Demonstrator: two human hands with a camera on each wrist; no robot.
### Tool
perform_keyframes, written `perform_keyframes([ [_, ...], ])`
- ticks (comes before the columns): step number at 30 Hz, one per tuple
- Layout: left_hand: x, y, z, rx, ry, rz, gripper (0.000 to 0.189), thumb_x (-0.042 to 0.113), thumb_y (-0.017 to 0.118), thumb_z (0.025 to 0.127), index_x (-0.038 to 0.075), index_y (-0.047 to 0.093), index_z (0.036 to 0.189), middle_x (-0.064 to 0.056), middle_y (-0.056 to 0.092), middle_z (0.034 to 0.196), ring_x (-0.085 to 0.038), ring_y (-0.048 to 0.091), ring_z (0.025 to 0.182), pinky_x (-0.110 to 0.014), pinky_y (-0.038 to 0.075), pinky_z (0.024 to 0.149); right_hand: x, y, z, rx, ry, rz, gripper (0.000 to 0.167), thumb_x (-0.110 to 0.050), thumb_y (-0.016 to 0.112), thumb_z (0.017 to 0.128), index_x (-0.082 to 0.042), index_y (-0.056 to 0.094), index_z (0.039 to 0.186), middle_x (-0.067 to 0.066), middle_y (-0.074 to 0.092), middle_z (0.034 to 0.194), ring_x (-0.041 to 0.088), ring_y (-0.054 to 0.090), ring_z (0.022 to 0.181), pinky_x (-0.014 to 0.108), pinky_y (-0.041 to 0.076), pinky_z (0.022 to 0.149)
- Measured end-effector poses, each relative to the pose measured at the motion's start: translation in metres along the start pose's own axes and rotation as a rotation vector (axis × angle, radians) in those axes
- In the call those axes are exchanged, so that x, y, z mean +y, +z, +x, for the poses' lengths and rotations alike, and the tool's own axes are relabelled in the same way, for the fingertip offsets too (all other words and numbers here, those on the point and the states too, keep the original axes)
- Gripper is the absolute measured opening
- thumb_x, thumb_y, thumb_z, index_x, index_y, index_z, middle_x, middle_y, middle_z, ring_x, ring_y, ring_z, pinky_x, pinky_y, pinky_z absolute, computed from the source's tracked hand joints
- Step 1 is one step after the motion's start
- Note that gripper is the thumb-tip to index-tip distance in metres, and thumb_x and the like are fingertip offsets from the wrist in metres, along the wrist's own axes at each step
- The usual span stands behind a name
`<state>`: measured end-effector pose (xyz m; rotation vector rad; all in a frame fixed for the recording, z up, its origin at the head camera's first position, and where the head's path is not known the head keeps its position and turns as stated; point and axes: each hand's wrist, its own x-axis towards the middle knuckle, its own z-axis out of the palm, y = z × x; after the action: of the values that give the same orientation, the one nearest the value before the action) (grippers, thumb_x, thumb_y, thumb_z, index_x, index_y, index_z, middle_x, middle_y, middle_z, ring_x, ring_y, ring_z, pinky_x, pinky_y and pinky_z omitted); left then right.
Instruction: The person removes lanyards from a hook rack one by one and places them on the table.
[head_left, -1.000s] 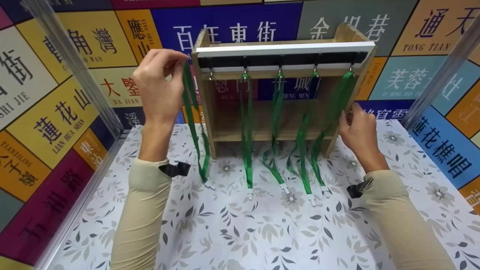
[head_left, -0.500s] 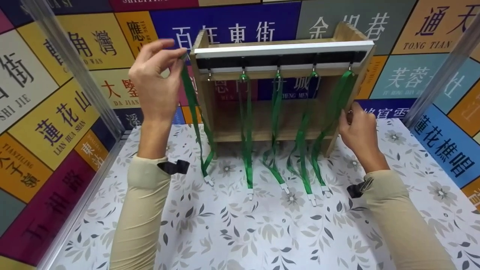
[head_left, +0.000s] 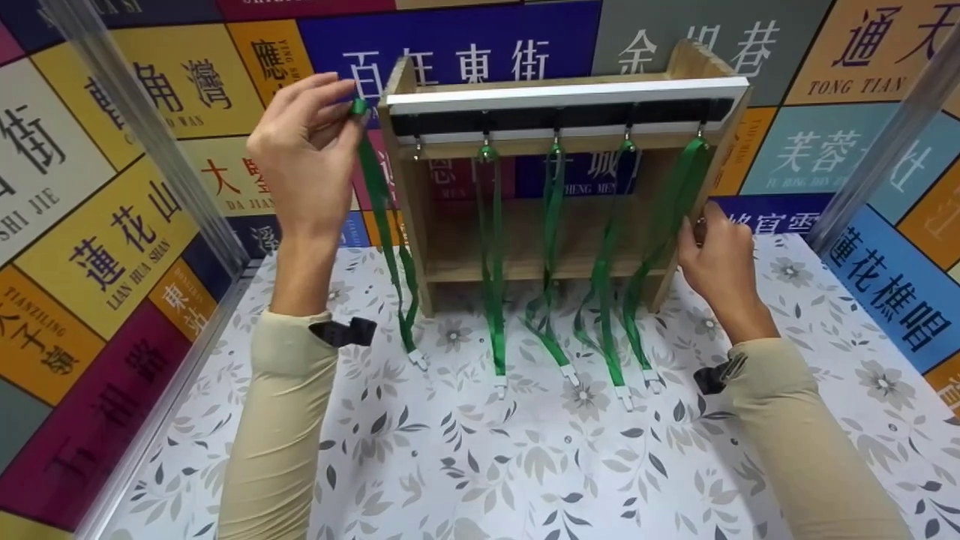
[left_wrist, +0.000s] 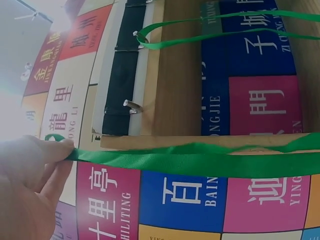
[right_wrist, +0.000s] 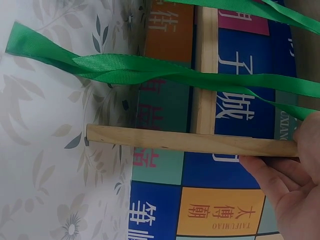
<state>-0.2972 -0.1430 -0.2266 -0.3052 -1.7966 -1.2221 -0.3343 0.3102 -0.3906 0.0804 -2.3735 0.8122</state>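
My left hand (head_left: 304,161) pinches the top loop of a green lanyard (head_left: 373,176) between thumb and fingers, just left of a wooden rack (head_left: 415,202). The lanyard hangs down, its white clip (head_left: 418,360) low by the table. In the left wrist view the leftmost metal hook (left_wrist: 132,105) is bare, and the held lanyard (left_wrist: 200,163) runs beside the rack's side. Several other green lanyards (head_left: 493,300) hang from the remaining hooks. My right hand (head_left: 718,251) grips the rack's right side panel; the right wrist view shows fingers (right_wrist: 267,175) against that panel (right_wrist: 190,142).
The rack stands on a floral-patterned tablecloth (head_left: 450,480). Behind it rises a wall of coloured sign panels (head_left: 450,37). Clear upright edges stand at left (head_left: 161,112) and right. White clips (head_left: 624,396) of the hanging lanyards reach the table.
My left hand has moved slightly up and left with the lanyard, away from the rack; the green loop now shows at its fingertips. My right hand stays on the side panel.
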Motion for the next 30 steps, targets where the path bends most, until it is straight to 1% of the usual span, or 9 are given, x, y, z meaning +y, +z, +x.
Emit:
perform_keyframes([
  [5,-0.011,-0.001,-0.008,-0.062,0.034,0.018,0.01,-0.001,0.08,0.095,0.002,0.084,0.103,-0.01,0.076,0.126,-0.014,0.074,0.116,-0.022,0.062,0.097,0.0,-0.001,0.0,0.0,0.008,-0.007,0.034,-0.023,0.052,0.112,0.009,0.063,0.12,0.035,0.075,0.107,0.05,0.075,0.096,0.065,0.062,0.085],
  [10,-0.024,-0.008,-0.026,-0.293,0.125,0.052,0.015,0.002,0.082,0.093,0.014,0.088,0.101,-0.004,0.078,0.103,-0.01,0.071,0.092,-0.018,0.062,0.081,-0.002,-0.001,0.0,-0.022,0.022,-0.013,0.036,-0.024,0.051,0.113,0.008,0.062,0.121,0.035,0.074,0.11,0.05,0.075,0.099,0.065,0.062,0.089],
  [13,-0.031,-0.015,-0.036,-0.451,0.152,-0.006,0.018,0.004,0.084,0.093,0.018,0.089,0.102,-0.001,0.078,0.098,-0.01,0.07,0.085,-0.019,0.06,0.075,-0.003,-0.002,0.0,-0.03,0.03,-0.014,0.036,-0.025,0.051,0.113,0.008,0.062,0.124,0.035,0.074,0.112,0.051,0.075,0.102,0.066,0.061,0.091],
  [16,-0.038,-0.024,-0.045,-0.563,0.113,-0.126,0.02,0.002,0.085,0.092,0.018,0.088,0.103,-0.001,0.078,0.097,-0.013,0.072,0.083,-0.022,0.063,0.075,-0.003,-0.001,0.0,-0.025,0.024,-0.014,0.036,-0.025,0.051,0.113,0.008,0.062,0.123,0.034,0.074,0.11,0.05,0.074,0.099,0.065,0.062,0.089],
  [19,-0.046,-0.034,-0.055,-0.636,0.039,-0.253,0.02,-0.002,0.083,0.092,0.013,0.087,0.104,-0.006,0.078,0.098,-0.018,0.073,0.082,-0.025,0.064,0.074,-0.002,0.0,-0.001,-0.013,0.013,-0.02,0.035,-0.025,0.052,0.113,0.008,0.063,0.12,0.033,0.075,0.105,0.047,0.074,0.094,0.061,0.062,0.083],
  [23,-0.057,-0.047,-0.068,-0.761,-0.067,-0.356,0.016,-0.003,0.081,0.094,0.007,0.085,0.106,-0.012,0.079,0.104,-0.024,0.075,0.09,-0.033,0.068,0.08,0.0,0.001,-0.001,0.014,-0.009,-0.034,0.033,-0.024,0.053,0.112,0.008,0.064,0.115,0.031,0.076,0.098,0.045,0.075,0.088,0.038,0.056,0.073],
  [26,-0.071,-0.056,-0.074,-0.884,-0.148,-0.314,0.017,0.001,0.081,0.096,0.01,0.085,0.109,-0.01,0.08,0.106,-0.026,0.078,0.095,-0.036,0.068,0.085,0.001,0.001,-0.001,0.028,-0.019,-0.038,0.032,-0.022,0.054,0.111,0.008,0.065,0.115,0.031,0.076,0.097,0.045,0.075,0.086,0.031,0.051,0.071],
  [28,-0.085,-0.06,-0.076,-0.952,-0.199,-0.225,0.018,0.005,0.082,0.096,0.013,0.085,0.112,-0.008,0.081,0.107,-0.026,0.079,0.094,-0.033,0.068,0.086,0.001,0.002,0.0,0.024,-0.017,-0.033,0.033,-0.022,0.053,0.111,0.008,0.064,0.116,0.032,0.076,0.099,0.046,0.075,0.088,0.037,0.057,0.073],
  [30,-0.101,-0.065,-0.078,-0.987,-0.246,-0.091,0.018,0.008,0.081,0.097,0.015,0.085,0.113,-0.007,0.081,0.106,-0.026,0.079,0.092,-0.029,0.067,0.084,0.0,0.002,0.0,0.01,-0.011,-0.023,0.034,-0.023,0.052,0.112,0.009,0.063,0.117,0.033,0.075,0.101,0.047,0.075,0.091,0.052,0.062,0.078],
])
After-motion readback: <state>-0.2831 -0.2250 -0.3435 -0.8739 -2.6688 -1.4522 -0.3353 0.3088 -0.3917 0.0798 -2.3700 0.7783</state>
